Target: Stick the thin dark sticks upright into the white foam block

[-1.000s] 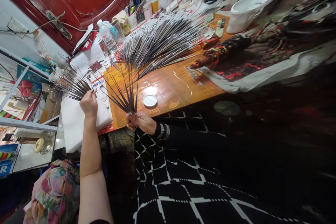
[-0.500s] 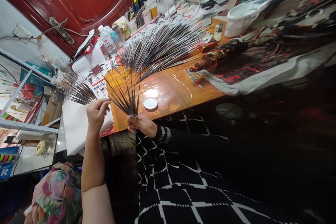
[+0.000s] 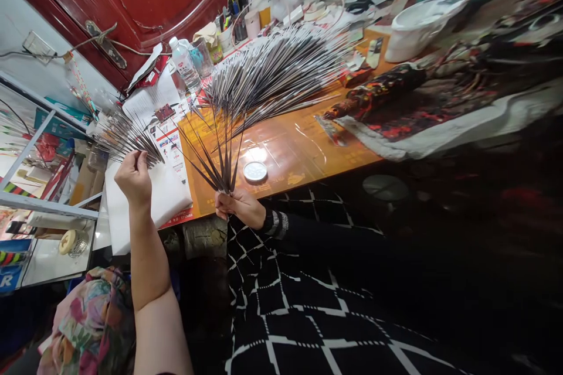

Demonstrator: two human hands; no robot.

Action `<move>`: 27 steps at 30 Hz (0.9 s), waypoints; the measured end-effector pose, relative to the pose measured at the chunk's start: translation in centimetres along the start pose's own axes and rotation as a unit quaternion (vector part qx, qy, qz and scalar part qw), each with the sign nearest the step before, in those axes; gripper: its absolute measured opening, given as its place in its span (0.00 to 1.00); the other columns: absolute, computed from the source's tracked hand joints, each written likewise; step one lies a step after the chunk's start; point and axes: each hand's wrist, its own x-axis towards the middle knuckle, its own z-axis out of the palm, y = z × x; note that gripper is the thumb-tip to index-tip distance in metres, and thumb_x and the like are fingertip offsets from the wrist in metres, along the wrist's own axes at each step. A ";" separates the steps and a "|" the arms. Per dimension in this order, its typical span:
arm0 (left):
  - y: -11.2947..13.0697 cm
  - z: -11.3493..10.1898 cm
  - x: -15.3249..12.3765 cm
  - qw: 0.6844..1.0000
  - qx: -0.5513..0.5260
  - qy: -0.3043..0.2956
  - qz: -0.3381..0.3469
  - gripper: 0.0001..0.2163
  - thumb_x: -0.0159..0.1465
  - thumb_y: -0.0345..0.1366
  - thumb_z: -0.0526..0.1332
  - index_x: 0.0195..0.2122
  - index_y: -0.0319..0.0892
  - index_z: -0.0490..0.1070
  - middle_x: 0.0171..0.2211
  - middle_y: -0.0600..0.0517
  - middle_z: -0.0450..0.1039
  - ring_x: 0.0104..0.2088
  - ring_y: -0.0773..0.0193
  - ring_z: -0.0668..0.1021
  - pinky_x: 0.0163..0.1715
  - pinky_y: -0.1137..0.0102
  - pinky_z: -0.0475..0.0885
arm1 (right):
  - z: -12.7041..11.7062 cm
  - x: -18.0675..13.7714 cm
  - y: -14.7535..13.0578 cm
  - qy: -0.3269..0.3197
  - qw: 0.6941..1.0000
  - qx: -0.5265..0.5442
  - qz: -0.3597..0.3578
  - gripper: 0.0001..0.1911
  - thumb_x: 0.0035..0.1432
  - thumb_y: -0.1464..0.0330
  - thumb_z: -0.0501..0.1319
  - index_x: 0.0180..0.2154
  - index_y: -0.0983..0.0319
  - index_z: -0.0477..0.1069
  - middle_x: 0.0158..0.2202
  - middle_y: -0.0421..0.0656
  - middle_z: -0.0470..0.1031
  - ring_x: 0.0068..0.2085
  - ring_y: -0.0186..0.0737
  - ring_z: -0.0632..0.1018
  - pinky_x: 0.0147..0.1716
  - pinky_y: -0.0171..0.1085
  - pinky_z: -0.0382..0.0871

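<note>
My right hand (image 3: 241, 207) is closed round the lower ends of a small fan of thin, dark, tapered sticks (image 3: 222, 164), held upright above the table's front edge. On the left, my left hand (image 3: 135, 180) is raised with its fingers pinched together. Its fingertips are at the near ends of another spread of dark sticks (image 3: 132, 137), which lies on a white foam-like pad (image 3: 169, 192). Whether a stick is between those fingers is hidden. Behind the held fan, a large heap of similar grey sticks (image 3: 272, 73) lies across the table.
A round white lid (image 3: 255, 171) lies on the orange tabletop (image 3: 290, 149). Farther back stand a water bottle (image 3: 183, 64) and pen-filled cups (image 3: 266, 3). To the right are a white tub (image 3: 409, 35) and a paint-stained cloth (image 3: 396, 143). A metal rack (image 3: 48, 205) borders the left.
My left hand has moved left, away from the fan of sticks and over to the spread on the pad. My right hand keeps its hold, nearly still. The view has shifted slightly.
</note>
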 end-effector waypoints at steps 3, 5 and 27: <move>-2.1 1.9 0.5 0.996 0.087 -0.031 0.015 0.10 0.67 0.41 0.58 0.34 0.41 0.75 0.29 0.51 0.75 0.31 0.65 0.75 0.35 0.71 0.67 | -0.1 0.0 0.1 -0.002 1.000 0.001 0.005 0.24 0.62 0.52 0.63 0.31 0.67 0.66 0.19 0.32 0.49 0.20 0.25 0.56 0.23 0.33 0.61; -2.9 2.9 0.2 0.993 0.109 -0.044 0.012 0.10 0.68 0.40 0.57 0.34 0.41 0.75 0.30 0.49 0.76 0.33 0.64 0.76 0.36 0.71 0.66 | -0.1 0.0 0.1 -0.003 1.000 0.002 0.003 0.24 0.62 0.52 0.63 0.31 0.67 0.66 0.19 0.31 0.49 0.20 0.25 0.56 0.23 0.33 0.61; -3.9 3.0 -0.8 0.996 0.089 -0.015 0.025 0.12 0.68 0.43 0.57 0.35 0.42 0.74 0.30 0.50 0.78 0.32 0.66 0.78 0.37 0.73 0.69 | -0.2 0.2 0.2 -0.006 1.000 -0.006 0.012 0.26 0.60 0.49 0.64 0.31 0.67 0.66 0.19 0.31 0.50 0.20 0.25 0.56 0.23 0.33 0.63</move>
